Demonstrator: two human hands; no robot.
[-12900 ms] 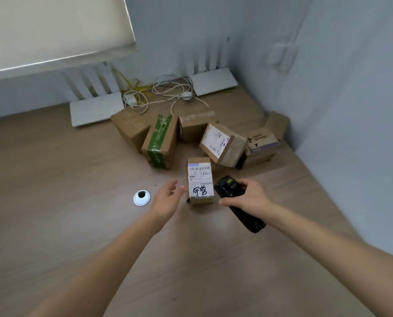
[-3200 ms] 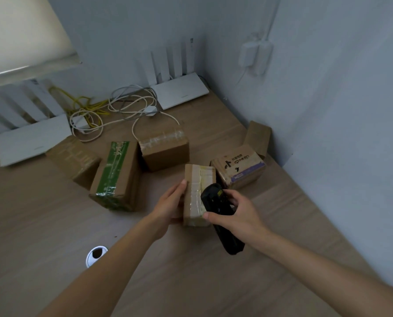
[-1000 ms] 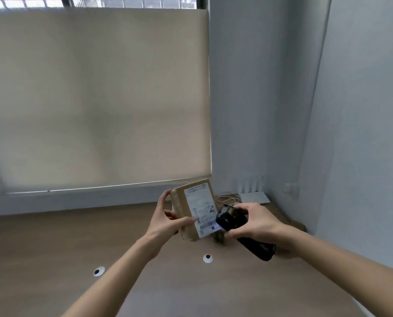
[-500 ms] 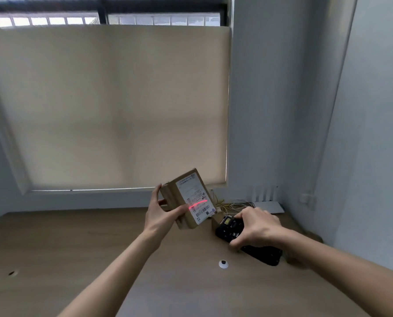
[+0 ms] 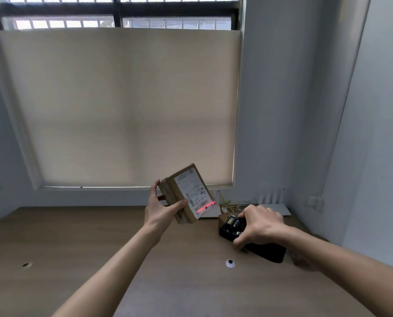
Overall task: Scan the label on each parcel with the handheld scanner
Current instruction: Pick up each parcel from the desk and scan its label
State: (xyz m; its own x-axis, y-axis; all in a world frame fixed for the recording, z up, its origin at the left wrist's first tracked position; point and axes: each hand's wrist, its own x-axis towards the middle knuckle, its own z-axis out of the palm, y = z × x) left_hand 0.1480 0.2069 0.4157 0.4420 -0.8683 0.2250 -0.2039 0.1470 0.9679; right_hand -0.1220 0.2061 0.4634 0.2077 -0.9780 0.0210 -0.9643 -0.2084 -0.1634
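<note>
Parcel (image 5: 184, 195) clamped in left fingers (image 5: 159, 210), red line across label (image 5: 196, 196), right fingers (image 5: 259, 225) gripping scanner (image 5: 250, 239)

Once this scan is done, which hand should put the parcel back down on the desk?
Left. The left hand already grips the parcel above the desk, while the right hand is occupied with the scanner.

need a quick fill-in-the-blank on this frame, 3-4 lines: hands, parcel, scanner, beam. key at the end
1. The left hand holds a cardboard ____ raised above the table.
2. The right hand grips the black handheld ____.
3. A ____ line of light falls across the barcode near the lower end of the white label.
4. Behind the hands, a beige ____ covers most of the window.

Missing words: parcel; scanner; red; roller blind.
</note>
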